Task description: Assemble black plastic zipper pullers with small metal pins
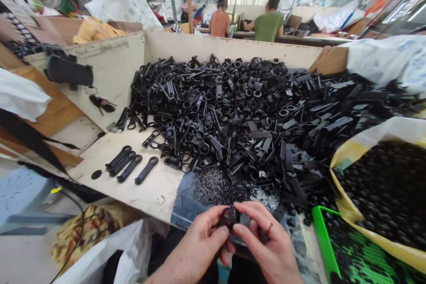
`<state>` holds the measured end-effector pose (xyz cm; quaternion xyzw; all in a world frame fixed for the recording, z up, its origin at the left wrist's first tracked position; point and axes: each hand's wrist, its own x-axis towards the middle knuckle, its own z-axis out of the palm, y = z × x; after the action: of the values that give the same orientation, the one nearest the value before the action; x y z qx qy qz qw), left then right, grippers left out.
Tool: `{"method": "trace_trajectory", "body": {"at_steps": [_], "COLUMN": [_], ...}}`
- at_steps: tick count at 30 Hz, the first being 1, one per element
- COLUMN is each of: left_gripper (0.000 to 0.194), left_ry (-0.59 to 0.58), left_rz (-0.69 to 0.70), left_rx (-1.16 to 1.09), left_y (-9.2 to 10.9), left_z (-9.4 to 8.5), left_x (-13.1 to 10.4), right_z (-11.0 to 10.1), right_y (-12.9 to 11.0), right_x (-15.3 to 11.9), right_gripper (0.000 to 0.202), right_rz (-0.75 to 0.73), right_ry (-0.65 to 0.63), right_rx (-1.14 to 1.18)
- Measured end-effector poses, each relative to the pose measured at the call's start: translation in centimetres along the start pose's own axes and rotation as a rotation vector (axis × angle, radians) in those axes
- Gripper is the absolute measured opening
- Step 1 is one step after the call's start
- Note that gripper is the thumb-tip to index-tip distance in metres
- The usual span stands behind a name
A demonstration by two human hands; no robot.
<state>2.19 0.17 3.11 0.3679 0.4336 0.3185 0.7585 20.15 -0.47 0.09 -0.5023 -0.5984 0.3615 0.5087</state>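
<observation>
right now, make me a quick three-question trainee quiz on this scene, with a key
1. Choose one. The left hand and right hand both hold: a) the keys, b) a ribbed black part, c) the yellow-edged bag.
2. True or false: the green tray lies to the right of both hands.
3. How many long black parts lie in a row beside the round black disc?

Key: 1 b; 2 true; 3 four.

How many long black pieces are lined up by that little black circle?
4, left to right: leftmost piece, second piece, third piece, then rightmost piece, set slightly apart. None there looks hidden.
</observation>
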Motion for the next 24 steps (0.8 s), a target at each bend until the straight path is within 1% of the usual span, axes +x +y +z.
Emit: {"method": "trace_trajectory", "body": {"at_steps": [2,4,8,12,15,18,21,24], "left_gripper": [0.047,0.045,0.041,0.044,0.047,0.05,0.045,0.039], "left_ry": [-0.001,0.004,0.034,0.062,0.075,0.084,0.076,0.055], "left_rz": [-0.013,-0.025,-0.021,-0.003,0.004,0.011,-0.003,-0.023], "left_rx": [0.013,0.017,0.009,-0.014,-0.03,-0.023,0.024,0.095], "left_y": [-0.1,-0.2,-0.6,-1.5,-1.8,-1.5,-1.1,-1.0], "left_z": [-0.1,-0.2,-0.1,-0.2,-0.2,0.0,0.2,0.2], "left_x": [-0.1,-0.1,-0.1,0.0,0.0,0.0,-0.2,-0.4], "right_z": [-0.1,-0.2,0.0,0.2,0.1,0.0,-0.2,-0.4], "right_y": [-0.1,-0.2,-0.3,-0.3,-0.3,-0.5,-0.5,-0.3], "right_x": [0.0,0.0,0.0,-0.2,-0.3,-0.3,-0.4,-0.8], "right_gripper": [0.028,0.028,0.026,0.027,0.03,0.031,0.03,0.032], "right_rz": [-0.058,-0.107,-0.207,-0.286,-0.31,-0.327,-0.338,-0.326], "right_ry": [-0.064,-0.101,-0.095,-0.096,-0.105,-0.115,-0.106,-0.132], "right_rx": [-0.074,-0.129,-0.229,-0.306,-0.319,-0.309,-0.319,-0.323]}}
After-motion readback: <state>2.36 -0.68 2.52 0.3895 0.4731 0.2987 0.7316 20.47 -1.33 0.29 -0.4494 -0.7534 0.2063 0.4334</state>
